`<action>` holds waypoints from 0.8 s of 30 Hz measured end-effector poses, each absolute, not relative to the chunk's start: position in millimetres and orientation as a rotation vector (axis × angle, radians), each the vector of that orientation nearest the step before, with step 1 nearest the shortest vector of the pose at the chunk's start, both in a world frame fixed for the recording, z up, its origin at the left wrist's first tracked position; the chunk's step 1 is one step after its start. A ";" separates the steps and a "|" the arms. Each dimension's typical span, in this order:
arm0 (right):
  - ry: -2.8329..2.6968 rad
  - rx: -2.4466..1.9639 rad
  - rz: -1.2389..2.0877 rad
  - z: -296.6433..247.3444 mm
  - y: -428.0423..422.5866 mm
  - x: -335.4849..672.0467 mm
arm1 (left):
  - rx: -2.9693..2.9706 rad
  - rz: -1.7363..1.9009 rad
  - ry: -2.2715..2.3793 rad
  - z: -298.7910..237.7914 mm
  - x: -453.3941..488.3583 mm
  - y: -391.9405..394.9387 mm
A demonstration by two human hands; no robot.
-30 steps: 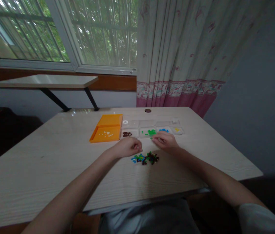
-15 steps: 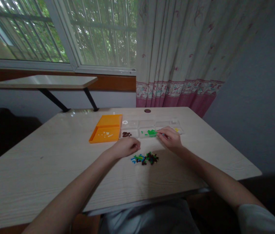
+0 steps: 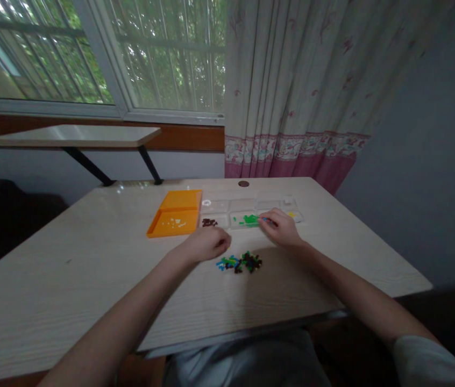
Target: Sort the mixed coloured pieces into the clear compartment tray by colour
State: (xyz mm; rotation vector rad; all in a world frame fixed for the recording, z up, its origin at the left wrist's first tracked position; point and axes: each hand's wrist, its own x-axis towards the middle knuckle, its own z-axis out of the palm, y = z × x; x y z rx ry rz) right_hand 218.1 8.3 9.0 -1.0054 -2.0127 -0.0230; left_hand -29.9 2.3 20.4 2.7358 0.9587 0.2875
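Observation:
A small heap of mixed blue, green and brown beads (image 3: 240, 262) lies on the pale wooden table (image 3: 90, 269). My left hand (image 3: 207, 243) rests curled on the table just left of the heap; what its fingers hold, if anything, is hidden. My right hand (image 3: 282, 227) reaches over the clear compartment tray (image 3: 251, 210), its fingertips pinched above the blue compartment, next to the green beads (image 3: 248, 219). Brown beads (image 3: 210, 222) fill the tray's left cell and yellow ones show at its right end.
An orange lid (image 3: 176, 213) with a few white bits lies left of the tray. A cable hole (image 3: 243, 184) sits near the table's far edge. Behind are a window, a wall shelf (image 3: 74, 135) and a patterned curtain (image 3: 296, 91).
My right hand has moved from the near edge of the green compartment to the right, over the blue compartment. My left hand has stayed in place.

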 end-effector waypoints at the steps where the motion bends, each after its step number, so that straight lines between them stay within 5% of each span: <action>1: -2.011 -1.031 -0.016 8.1 9.7 218.9 | 2.744 0.281 0.968 20.7 -29.6 1.9; 13: -1.991 -1.233 0.000 -1.0 22.2 217.5 | 2.772 0.280 1.003 19.7 -26.7 -1.1; 24: -2.254 -1.076 0.110 -6.0 -2.3 189.2 | 2.274 0.906 1.102 18.7 -2.0 -8.4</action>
